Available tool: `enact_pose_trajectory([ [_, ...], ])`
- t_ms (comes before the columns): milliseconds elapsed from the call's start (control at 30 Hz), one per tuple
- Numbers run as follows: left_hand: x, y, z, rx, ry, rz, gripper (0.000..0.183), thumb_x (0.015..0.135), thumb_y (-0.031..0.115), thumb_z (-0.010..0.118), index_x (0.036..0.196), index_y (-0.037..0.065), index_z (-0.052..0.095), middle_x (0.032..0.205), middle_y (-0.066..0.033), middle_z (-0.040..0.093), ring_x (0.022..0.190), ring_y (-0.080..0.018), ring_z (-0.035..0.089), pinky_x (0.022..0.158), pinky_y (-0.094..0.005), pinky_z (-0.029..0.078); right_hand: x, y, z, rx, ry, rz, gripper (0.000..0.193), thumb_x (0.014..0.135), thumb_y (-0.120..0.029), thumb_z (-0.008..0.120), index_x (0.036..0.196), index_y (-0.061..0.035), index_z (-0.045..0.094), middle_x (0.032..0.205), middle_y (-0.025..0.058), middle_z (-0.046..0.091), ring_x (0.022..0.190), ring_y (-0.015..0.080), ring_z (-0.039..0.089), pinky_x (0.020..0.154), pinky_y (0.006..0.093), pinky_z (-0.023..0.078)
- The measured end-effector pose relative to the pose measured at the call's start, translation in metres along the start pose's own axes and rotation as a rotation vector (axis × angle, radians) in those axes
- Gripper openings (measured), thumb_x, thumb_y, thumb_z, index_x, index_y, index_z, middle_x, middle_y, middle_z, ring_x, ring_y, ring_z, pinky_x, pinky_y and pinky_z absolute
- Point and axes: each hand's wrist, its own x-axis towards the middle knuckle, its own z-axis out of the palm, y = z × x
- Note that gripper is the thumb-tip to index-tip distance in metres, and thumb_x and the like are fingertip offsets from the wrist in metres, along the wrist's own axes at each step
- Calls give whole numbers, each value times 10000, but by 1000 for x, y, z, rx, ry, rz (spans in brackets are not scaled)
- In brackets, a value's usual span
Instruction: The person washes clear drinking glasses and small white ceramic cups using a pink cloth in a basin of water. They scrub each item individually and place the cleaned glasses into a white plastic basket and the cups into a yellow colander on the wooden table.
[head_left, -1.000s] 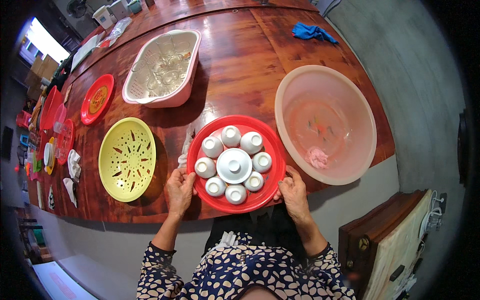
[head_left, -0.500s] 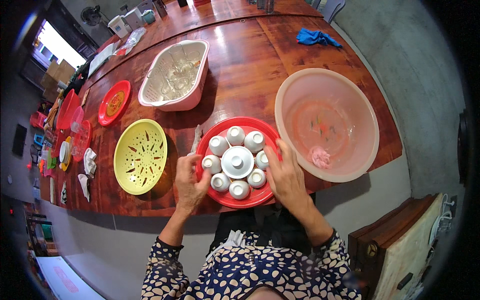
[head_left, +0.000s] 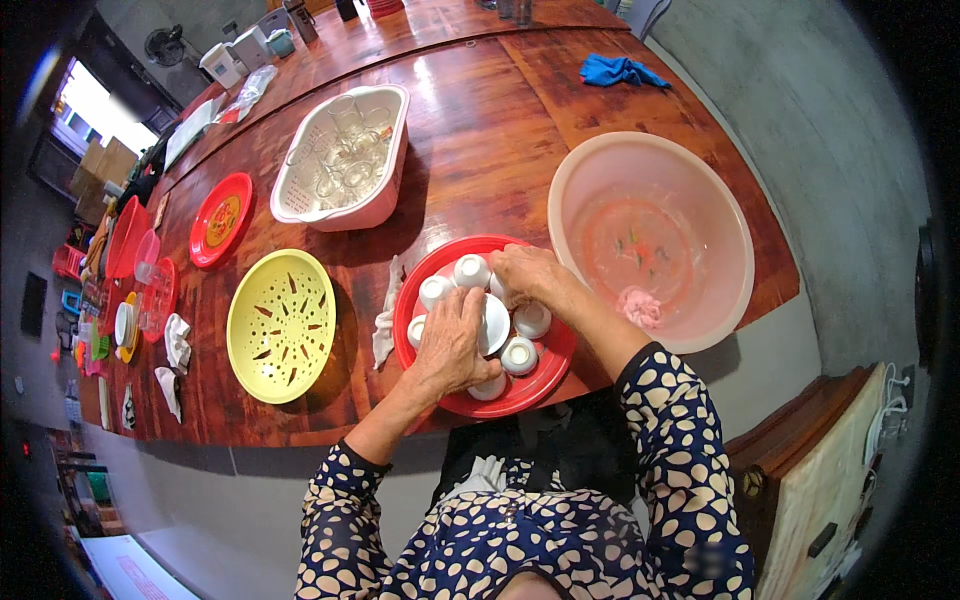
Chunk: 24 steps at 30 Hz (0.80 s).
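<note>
White glare on the tabletop (head_left: pixel 490 120), dark, bent fisheye edges

Red tray (head_left: pixel 552 372), apparently plain white cups (head_left: pixel 471 270)

— What sort of room does this look like?
— A household-style one, though whether home or eatery cannot be told. Cups (head_left: pixel 519 355) sit on a red tray (head_left: pixel 560 370) on a large wooden worktop (head_left: pixel 490 125), near a yellow colander (head_left: pixel 282 325) and a pink tub (head_left: pixel 372 207) of glassware (head_left: pixel 350 165).
— And around it?
— A plain grey wall (head_left: pixel 820 180), a fan (head_left: pixel 163 46), and cardboard boxes (head_left: pixel 95 160) near a bright opening (head_left: pixel 92 105).
</note>
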Motion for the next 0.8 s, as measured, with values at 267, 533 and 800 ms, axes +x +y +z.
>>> enact_pose_trajectory([
  [267,1,-7,6,-41,99,-9,792,505,142,770,1212,18,435,1084,-208,471,1012,-383,476,907,-440,405,6,-10,10,-73,67,53,378,658,-113,720,1020,-37,641,990,239,623,926,351,646,721,431,554],
  [533,-7,-3,-42,-140,207,-83,726,531,149,722,1186,-20,456,1091,-207,482,1033,-359,497,907,-415,431,-9,-6,19,-20,295,9,356,679,-62,702,1021,-8,621,981,223,604,899,366,633,728,442,547],
  [800,27,37,-86,-160,207,-23,702,570,144,717,1207,8,453,1101,-180,479,1049,-316,508,902,-396,440,-86,46,-46,656,737,-176,392,670,-148,726,1008,4,601,865,153,627,769,228,631,638,361,529],
])
